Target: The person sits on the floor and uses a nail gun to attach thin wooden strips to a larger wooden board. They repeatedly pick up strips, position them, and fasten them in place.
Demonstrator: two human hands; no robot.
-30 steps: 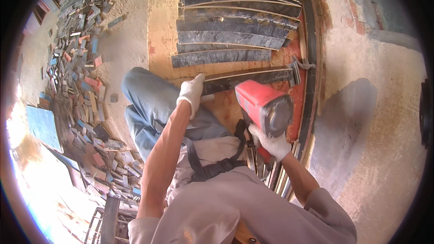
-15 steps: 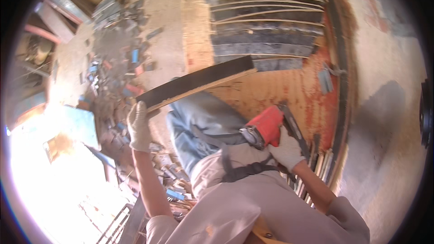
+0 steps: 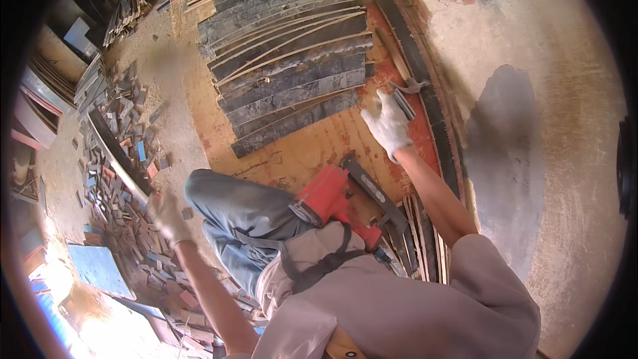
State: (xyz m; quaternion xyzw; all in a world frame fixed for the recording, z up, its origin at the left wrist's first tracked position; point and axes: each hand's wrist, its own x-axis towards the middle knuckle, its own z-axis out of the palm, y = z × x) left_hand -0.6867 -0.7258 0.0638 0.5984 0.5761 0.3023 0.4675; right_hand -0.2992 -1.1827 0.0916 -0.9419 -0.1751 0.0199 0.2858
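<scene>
My gloved left hand (image 3: 167, 218), blurred, grips the near end of a long dark plywood strip (image 3: 114, 147), held tilted out to the left over the scrap pile. At the right, my gloved right hand (image 3: 387, 123) closes on a grey clip of nails (image 3: 404, 104), its thumb raised; some fingers are hidden. Just beyond that hand lies a claw hammer (image 3: 410, 86) with a wooden handle. A red nail gun (image 3: 324, 194) with a black magazine rests on my lap, with neither hand on it.
Several dark plywood strips (image 3: 292, 96) lie in rows across the orange-stained board (image 3: 279, 163) ahead. More strips (image 3: 417, 239) stand by my right side. Small offcuts (image 3: 129, 226) cover the floor at left, near a blue panel (image 3: 100, 271). A concrete wall (image 3: 565, 159) runs along the right.
My right hand has let go of the nail gun, now on my lap, and moved forward to the nail clip. My left hand has swung the plywood strip leftward, off the area before my knee.
</scene>
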